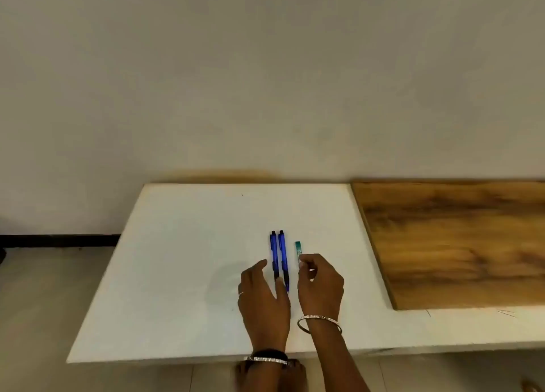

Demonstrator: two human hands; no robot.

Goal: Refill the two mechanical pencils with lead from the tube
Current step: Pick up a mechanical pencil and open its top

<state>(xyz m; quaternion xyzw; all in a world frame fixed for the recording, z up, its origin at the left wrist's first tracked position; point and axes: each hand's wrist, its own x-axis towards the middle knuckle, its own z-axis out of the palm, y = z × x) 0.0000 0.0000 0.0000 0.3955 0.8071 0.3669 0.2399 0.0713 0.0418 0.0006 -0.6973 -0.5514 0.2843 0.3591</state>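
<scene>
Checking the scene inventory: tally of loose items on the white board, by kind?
Blue mechanical pencils: 2, left pencil and right pencil, side by side
Teal lead tube: 1
Total: 3

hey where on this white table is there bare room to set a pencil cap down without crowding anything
The white table is bare from its left edge to the left hand, and across the far strip behind the two blue pencils. The wooden board is bare too. It is crowded only in the middle: both hands flank the pencils, and the right hand is at the lead tube.
</scene>
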